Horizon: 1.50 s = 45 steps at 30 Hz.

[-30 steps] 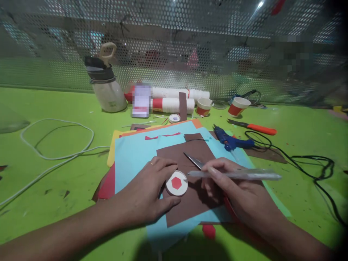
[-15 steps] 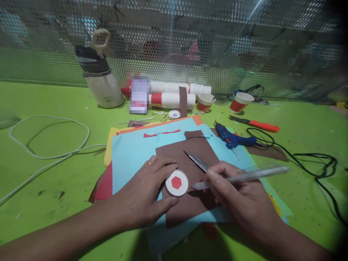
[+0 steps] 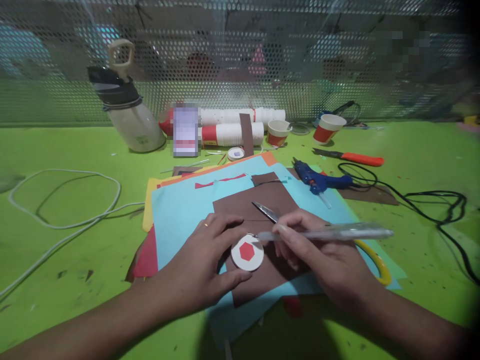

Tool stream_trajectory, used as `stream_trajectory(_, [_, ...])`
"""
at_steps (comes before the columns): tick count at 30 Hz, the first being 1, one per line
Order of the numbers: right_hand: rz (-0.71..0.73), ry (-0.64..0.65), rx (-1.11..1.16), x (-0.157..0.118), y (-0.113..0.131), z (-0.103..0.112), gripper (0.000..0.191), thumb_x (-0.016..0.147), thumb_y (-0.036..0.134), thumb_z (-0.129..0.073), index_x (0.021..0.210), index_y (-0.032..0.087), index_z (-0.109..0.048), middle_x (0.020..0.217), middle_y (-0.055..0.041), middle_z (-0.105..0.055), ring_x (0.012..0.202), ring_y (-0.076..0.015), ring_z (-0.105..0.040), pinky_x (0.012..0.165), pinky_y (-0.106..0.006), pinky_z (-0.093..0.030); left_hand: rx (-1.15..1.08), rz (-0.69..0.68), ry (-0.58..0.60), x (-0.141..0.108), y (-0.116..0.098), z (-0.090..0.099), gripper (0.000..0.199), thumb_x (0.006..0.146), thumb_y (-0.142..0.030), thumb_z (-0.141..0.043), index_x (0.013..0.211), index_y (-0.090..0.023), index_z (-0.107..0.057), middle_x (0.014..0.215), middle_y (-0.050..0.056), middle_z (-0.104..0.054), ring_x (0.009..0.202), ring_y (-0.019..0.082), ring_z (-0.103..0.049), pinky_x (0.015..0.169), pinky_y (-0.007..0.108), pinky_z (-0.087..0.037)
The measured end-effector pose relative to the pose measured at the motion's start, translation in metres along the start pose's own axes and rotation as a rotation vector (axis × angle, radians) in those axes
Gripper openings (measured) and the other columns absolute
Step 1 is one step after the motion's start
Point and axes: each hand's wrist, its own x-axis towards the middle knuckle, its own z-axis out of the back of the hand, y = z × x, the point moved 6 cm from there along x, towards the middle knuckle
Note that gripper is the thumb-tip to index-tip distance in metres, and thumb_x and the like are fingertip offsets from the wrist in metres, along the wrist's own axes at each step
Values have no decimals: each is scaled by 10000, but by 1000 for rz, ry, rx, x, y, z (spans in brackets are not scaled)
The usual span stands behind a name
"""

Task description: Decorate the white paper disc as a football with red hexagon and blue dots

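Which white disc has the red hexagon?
The near disc, over the brown paper, in the left grip; the far disc, by the cups, shows a purplish patch.

A green tabletop [image 3: 56, 260], specked with small dark marks and scraps, stretches back to an upright perforated metal screen [image 3: 232, 55], grey above and tinted green lower down, through whose holes blurred shapes and patches of bluish light show

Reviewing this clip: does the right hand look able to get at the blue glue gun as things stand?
Probably yes. The blue glue gun lies just beyond the right hand, nothing on top. The pen in that hand might need putting down first.
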Motion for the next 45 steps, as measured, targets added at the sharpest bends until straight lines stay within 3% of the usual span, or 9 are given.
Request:
stream_trajectory(7, [16, -40, -57, 0, -1, 2, 272, 943, 433, -497, 784, 218, -549, 604, 34, -482, 548, -118, -422, 516, -260, -345, 44, -15, 14, -2, -1, -1, 511, 846, -370, -675, 1296, -276, -453, 1368, 92, -455, 1145, 309, -443, 939, 526, -413])
stream_trajectory(12, [15, -35, -76, 2, -5, 3, 252, 946, 422, -494, 821, 210, -552, 620, 30, -490, 560, -119, -437, 531, -261, -360, 51, -26, 20, 1, 0, -2, 488, 874, -441, -630, 1296, -267, -459, 1366, 97, -467, 1147, 314, -435, 948, 519, -403])
stream_trajectory(19, [-101, 55, 106, 2, -18, -9, 211, 942, 415, -504, 883, 215, -538, 628, 31, -548, 573, -117, -504, 552, -248, -408, 66, -25, 40, 0, 1, -3, 497, 888, -486, -596, 1308, -261, -453, 1366, 100, -475, 1137, 318, -433, 943, 533, -398])
stream_trajectory(22, [-132, 45, 131, 2, -20, -10, 198, 936, 399, -510, 860, 217, -535, 632, 31, -548, 574, -113, -501, 546, -244, -405, 66, -13, 35, -1, 1, -2, 489, 882, -430, -628, 1307, -261, -454, 1368, 91, -475, 1140, 309, -426, 934, 514, -415])
stream_trajectory(32, [-71, -40, -34, 1, -8, 1, 156, 910, 333, -524, 814, 214, -552, 634, 32, -517, 577, -119, -451, 530, -256, -361, 63, -3, 46, 1, 1, -2, 485, 889, -452, -611, 1308, -262, -457, 1375, 98, -480, 1152, 313, -429, 942, 526, -416])
stream_trajectory(45, [-84, -31, -95, 3, -14, 0, 176, 898, 368, -528, 819, 212, -539, 677, 16, -534, 621, -134, -479, 564, -283, -378, 82, -14, 60, 1, 2, -4, 518, 888, -455, -611, 1321, -215, -455, 1375, 111, -475, 1158, 318, -416, 958, 538, -394])
